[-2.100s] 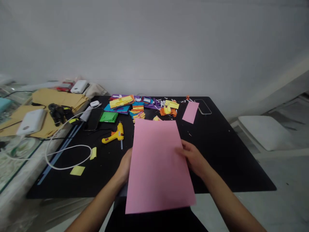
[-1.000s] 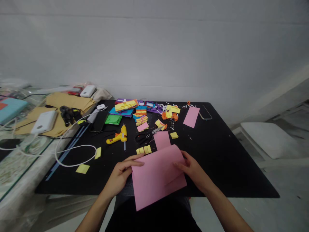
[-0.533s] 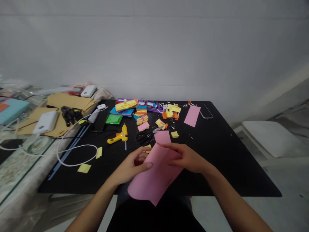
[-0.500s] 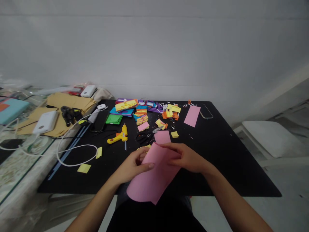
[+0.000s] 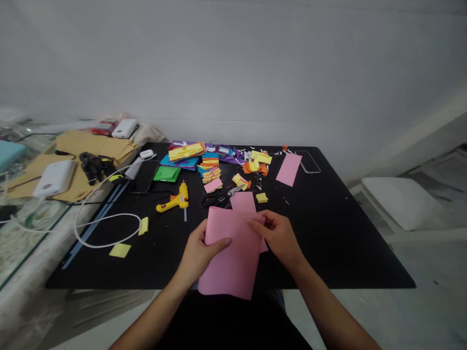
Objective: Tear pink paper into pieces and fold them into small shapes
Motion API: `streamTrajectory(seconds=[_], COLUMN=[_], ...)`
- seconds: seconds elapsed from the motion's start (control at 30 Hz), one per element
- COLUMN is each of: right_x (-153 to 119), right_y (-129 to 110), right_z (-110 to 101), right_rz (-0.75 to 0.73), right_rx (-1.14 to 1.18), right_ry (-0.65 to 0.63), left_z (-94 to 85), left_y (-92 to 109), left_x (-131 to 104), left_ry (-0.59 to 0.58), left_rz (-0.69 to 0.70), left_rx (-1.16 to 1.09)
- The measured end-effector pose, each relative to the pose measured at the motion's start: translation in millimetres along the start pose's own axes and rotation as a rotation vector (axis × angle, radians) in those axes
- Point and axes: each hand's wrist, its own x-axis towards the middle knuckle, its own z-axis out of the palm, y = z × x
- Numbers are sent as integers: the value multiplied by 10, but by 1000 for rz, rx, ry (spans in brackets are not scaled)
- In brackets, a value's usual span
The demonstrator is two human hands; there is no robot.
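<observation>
A pink paper sheet point(image 5: 233, 257) is held upright-ish over the front edge of the black table. My left hand point(image 5: 202, 250) grips its left side, thumb across the front and fingers behind. At the upper right corner my right hand point(image 5: 277, 236) pinches the sheet between thumb and fingers. Partly behind it, a smaller pink piece point(image 5: 243, 201) lies on the table. Black-handled scissors point(image 5: 221, 198) rest just beyond the sheet, their blades touching or over that pink piece. Another pink strip point(image 5: 289, 169) lies farther back on the right.
Left of the hands are a yellow glue gun point(image 5: 175, 200), yellow paper pieces point(image 5: 120, 250) and a looped white cable point(image 5: 105, 247). Behind lie folded coloured papers point(image 5: 187, 151), scraps point(image 5: 255, 167) and a black phone point(image 5: 145, 176). A white stool point(image 5: 401, 201) stands at right.
The pink sheet has turned from tilted and curled to nearly straight and flatter. My left hand is now at its left edge, and my right hand has moved to its upper right corner.
</observation>
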Motion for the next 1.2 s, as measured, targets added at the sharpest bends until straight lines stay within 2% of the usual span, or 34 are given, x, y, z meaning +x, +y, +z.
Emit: streamTrajectory(seconds=[0.13,0.3,0.4,0.7,1.2], right_x=[-27,-27,-35,-40,-19], right_y=[-10,-54,-86,-126,-129], right_z=[25,26,35,54,91], right_rz=[28,52,54,-3,-36], right_rx=[49,88,113,80,103], right_ry=[25,-21,-25,-59,-66], left_z=[1,-53,-70,-41,-80], left_y=[-30,76,106,31,15], left_x=[-32,-34,-22,-48,-85], left_ry=[0,-27,6,78,100], left_rz=[7,-18,-27,-71,-108], left_rx=[8,2,-25,-144,-195])
